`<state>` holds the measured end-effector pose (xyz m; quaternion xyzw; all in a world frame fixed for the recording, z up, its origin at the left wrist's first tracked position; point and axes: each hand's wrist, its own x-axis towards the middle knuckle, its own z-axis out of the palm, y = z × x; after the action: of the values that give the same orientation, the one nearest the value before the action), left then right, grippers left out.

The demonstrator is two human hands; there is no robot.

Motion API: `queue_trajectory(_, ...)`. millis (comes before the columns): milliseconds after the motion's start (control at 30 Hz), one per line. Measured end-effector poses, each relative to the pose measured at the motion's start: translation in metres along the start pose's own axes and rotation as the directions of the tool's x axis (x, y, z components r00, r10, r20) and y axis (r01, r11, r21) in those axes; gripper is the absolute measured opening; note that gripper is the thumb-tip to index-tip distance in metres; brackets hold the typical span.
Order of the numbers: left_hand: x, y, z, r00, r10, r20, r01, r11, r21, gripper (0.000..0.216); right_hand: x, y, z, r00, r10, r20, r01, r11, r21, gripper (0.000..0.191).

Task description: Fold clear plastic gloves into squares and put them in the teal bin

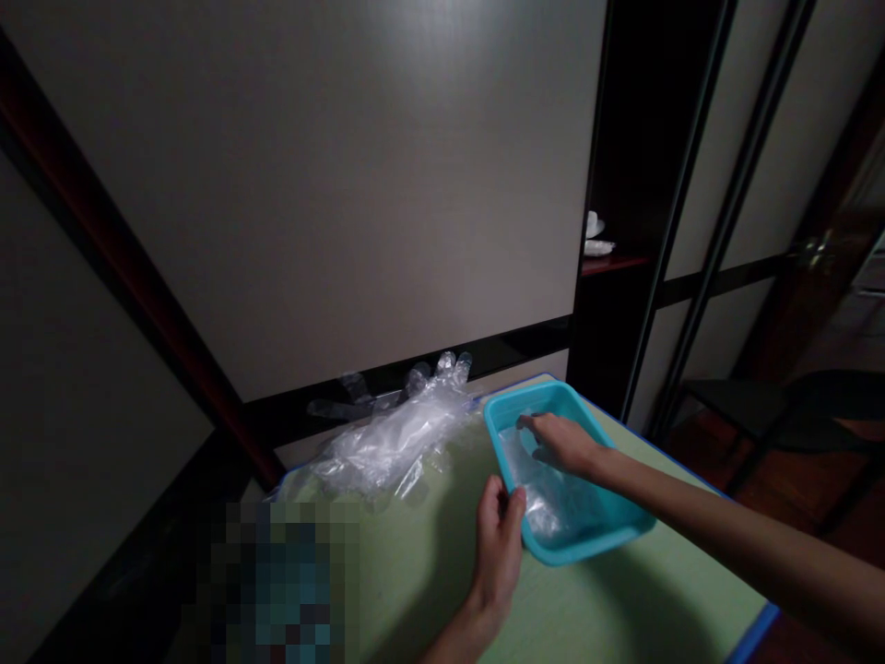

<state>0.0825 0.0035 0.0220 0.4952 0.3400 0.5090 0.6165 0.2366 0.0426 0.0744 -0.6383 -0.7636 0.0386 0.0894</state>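
Note:
A turquoise plastic basin (pixel 499 426) stands on the green tabletop, slightly turned. Thin clear plastic gloves (pixel 549 516) lie flat inside it; their fingers are hard to make out. My left hand (pixel 499 544) is at the basin's left side, thumb by the rim and fingers curled against the outer wall. Reaching in from the right, my right hand (pixel 563 444) is over the basin's far half, its fingers bent and closed at the edge of the clear plastic. Left of the basin, a loose heap of clear disposable gloves (pixel 405 433) spreads along the table's back edge.
The green table (pixel 407 590) has a blue edge and stands against a pale sliding-door cabinet (pixel 415 203). An open dark cabinet section at right holds white dishes (pixel 598 247). A dark chair (pixel 781 415) stands at far right. The lower left is pixelated.

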Motion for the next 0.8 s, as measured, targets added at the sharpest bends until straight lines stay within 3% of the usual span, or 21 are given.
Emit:
queue_trajectory(533,-0.0024,0.003,-0.0009,0.999,-0.001,0.041,0.001,1.0,0.015,0.03,0.0011,-0.0087,-0.003,0.994,0.051,0.098,-0.038,0.99,-0.133,0.037)
queue_trajectory(800,0.0022,-0.0004,-0.0042,0.999,0.019,0.042,-0.018,1.0,-0.025,0.024,0.0023,-0.0022,-0.0061,0.995,0.015,0.102,-0.001,0.99,-0.138,0.035)
